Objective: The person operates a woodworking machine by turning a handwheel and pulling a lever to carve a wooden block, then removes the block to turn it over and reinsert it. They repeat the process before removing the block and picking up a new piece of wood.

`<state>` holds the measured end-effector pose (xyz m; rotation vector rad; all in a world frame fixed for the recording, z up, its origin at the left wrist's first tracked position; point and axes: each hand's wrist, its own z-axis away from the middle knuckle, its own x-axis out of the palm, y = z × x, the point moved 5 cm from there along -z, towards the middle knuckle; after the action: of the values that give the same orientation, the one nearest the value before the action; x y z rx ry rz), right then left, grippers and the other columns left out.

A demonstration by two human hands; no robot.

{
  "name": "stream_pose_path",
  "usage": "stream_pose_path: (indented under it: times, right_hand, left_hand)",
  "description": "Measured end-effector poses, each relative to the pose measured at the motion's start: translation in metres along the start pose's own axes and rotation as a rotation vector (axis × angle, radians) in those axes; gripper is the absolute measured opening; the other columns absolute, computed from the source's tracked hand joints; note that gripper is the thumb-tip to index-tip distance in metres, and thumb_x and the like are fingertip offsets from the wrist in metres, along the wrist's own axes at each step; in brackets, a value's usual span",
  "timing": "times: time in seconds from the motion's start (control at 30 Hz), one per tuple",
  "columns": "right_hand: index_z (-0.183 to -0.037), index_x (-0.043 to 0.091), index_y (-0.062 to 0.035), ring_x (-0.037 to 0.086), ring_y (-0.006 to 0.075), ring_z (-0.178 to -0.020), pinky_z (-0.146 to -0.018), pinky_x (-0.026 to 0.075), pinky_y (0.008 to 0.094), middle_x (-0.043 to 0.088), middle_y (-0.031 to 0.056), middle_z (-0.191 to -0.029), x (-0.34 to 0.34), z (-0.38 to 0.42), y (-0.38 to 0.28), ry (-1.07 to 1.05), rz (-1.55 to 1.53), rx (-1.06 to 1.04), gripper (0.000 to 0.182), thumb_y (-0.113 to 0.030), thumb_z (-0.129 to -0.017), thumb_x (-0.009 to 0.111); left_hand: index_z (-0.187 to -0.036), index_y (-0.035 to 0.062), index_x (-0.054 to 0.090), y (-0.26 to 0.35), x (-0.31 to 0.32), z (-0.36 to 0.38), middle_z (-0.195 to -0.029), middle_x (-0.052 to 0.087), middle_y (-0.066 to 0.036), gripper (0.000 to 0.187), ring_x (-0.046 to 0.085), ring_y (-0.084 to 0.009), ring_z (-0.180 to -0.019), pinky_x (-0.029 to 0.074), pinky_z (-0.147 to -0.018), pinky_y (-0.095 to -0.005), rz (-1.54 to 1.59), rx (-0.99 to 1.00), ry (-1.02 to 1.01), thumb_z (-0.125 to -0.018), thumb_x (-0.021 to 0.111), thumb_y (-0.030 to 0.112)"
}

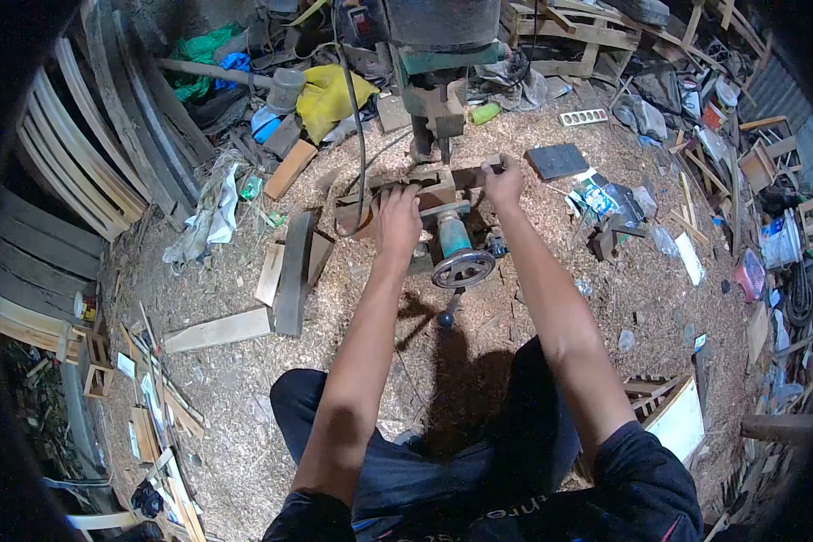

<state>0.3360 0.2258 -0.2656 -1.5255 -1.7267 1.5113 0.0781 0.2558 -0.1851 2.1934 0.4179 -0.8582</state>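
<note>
A machine with a green and grey head (pixel 443 68) stands at the top centre, its tool end hanging over a wooden block (pixel 436 191). My left hand (pixel 397 215) lies on the left part of that block, its fingers bent over the top edge. Right of the block, my right hand (pixel 503 183) has its fingers curled at the end of a dark bar (pixel 469 178); what they hold is too small to make out. Below the block is a round metal handwheel (pixel 463 268) on a teal shaft, with a black ball knob (pixel 445 320) under it.
Sawdust covers the ground. Boards (pixel 294 274) lie to the left, and a dark flat block (pixel 556 162) lies to the right. A yellow cloth (pixel 332 101) is behind on the left. A black cable (pixel 362 135) hangs near my left hand. Scrap wood and litter surround the machine.
</note>
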Motion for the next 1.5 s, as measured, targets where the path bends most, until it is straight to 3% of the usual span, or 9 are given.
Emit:
stream_pose_path:
  times: [0.17, 0.3, 0.4, 0.5, 0.6, 0.73, 0.97, 1.33, 1.5]
  right_hand:
    - [-0.115, 0.062, 0.0043, 0.063, 0.0375, -0.102, -0.092, 0.047, 0.0428, 0.065, 0.0248, -0.107, -0.005, 0.000, -0.008, -0.126, -0.083, 0.077, 0.039, -0.014, -0.082, 0.071]
    - [-0.110, 0.064, 0.0055, 0.065, 0.0383, -0.089, -0.084, 0.049, 0.0487, 0.068, 0.0234, -0.098, -0.032, 0.027, -0.058, 0.087, 0.126, -0.283, 0.040, -0.028, -0.088, 0.067]
    - [-0.105, 0.067, 0.0050, 0.066, 0.0405, -0.086, -0.081, 0.050, 0.0492, 0.069, 0.0257, -0.094, -0.008, 0.041, -0.065, -0.344, -0.277, -0.059, 0.045, -0.035, -0.086, 0.069]
    - [-0.095, 0.070, 0.0046, 0.067, 0.0414, -0.088, -0.077, 0.051, 0.0470, 0.069, 0.0286, -0.090, -0.012, 0.058, -0.105, -0.397, 0.142, -0.048, 0.049, -0.042, -0.082, 0.071]
    - [-0.088, 0.071, 0.0057, 0.067, 0.0430, -0.091, -0.076, 0.052, 0.0465, 0.067, 0.0312, -0.090, 0.000, 0.056, -0.105, -0.550, 0.129, 0.011, 0.053, -0.047, -0.080, 0.071]
    - [-0.084, 0.070, 0.0059, 0.066, 0.0453, -0.091, -0.079, 0.052, 0.0487, 0.067, 0.0324, -0.087, 0.003, 0.050, -0.095, -0.411, 0.162, 0.122, 0.048, -0.042, -0.080, 0.071]
    - [-0.085, 0.070, 0.0053, 0.066, 0.0451, -0.089, -0.080, 0.052, 0.0488, 0.067, 0.0297, -0.090, -0.014, 0.037, -0.088, -0.270, 0.222, 0.100, 0.043, -0.037, -0.079, 0.070]
    - [-0.069, 0.064, 0.0063, 0.065, 0.0447, -0.070, -0.065, 0.049, 0.0487, 0.061, 0.0298, -0.069, -0.035, 0.025, -0.106, -0.184, 0.220, -0.029, 0.041, -0.032, -0.077, 0.073]
    - [-0.075, 0.068, 0.0064, 0.066, 0.0436, -0.076, -0.071, 0.052, 0.0481, 0.065, 0.0298, -0.076, -0.043, 0.029, -0.102, -0.141, 0.224, 0.100, 0.038, -0.031, -0.077, 0.074]
  left_hand:
    - [-0.110, 0.0030, 0.066, 0.001, 0.010, -0.001, -0.105, 0.063, -0.023, 0.024, 0.054, -0.0423, -0.104, 0.042, -0.093, -0.0497, 0.033, 0.043, 0.042, -0.087, 0.060, 0.007]
    - [-0.114, 0.0028, 0.063, -0.004, 0.001, 0.003, -0.118, 0.057, -0.023, 0.028, 0.050, -0.0404, -0.113, 0.038, -0.100, -0.0509, 0.046, -0.026, 0.073, -0.087, 0.062, 0.010]
    - [-0.121, 0.0026, 0.057, -0.016, -0.002, 0.020, -0.131, 0.049, -0.022, 0.038, 0.044, -0.0389, -0.125, 0.033, -0.107, -0.0490, -0.081, -0.105, 0.119, -0.085, 0.064, 0.013]
    - [-0.126, 0.0034, 0.054, -0.013, -0.010, 0.028, -0.131, 0.050, -0.020, 0.041, 0.043, -0.0380, -0.126, 0.031, -0.108, -0.0486, -0.170, -0.122, 0.143, -0.087, 0.063, 0.015]
    - [-0.127, 0.0037, 0.054, -0.012, -0.013, 0.027, -0.130, 0.051, -0.019, 0.040, 0.044, -0.0374, -0.124, 0.033, -0.107, -0.0495, -0.182, -0.097, 0.097, -0.089, 0.061, 0.014]
    - [-0.121, 0.0011, 0.058, -0.012, -0.005, 0.015, -0.131, 0.050, -0.025, 0.035, 0.046, -0.0422, -0.122, 0.039, -0.102, -0.0487, -0.132, -0.172, 0.095, -0.088, 0.062, 0.011]
    - [-0.120, 0.0000, 0.059, 0.031, -0.001, 0.009, -0.116, 0.050, -0.021, 0.035, 0.041, -0.0410, -0.122, 0.019, -0.113, -0.0600, -0.149, -0.089, 0.150, -0.089, 0.062, 0.017]
    - [-0.125, -0.0061, 0.053, 0.065, 0.002, 0.004, -0.117, 0.046, -0.028, 0.052, 0.041, -0.0451, -0.118, 0.025, -0.112, -0.0558, -0.121, -0.075, 0.090, -0.086, 0.067, 0.026]
    - [-0.142, -0.0103, 0.034, 0.072, 0.023, 0.016, -0.153, 0.028, -0.027, 0.066, 0.020, -0.0372, -0.146, 0.012, -0.120, -0.0514, -0.067, 0.056, -0.136, -0.095, 0.055, 0.030]
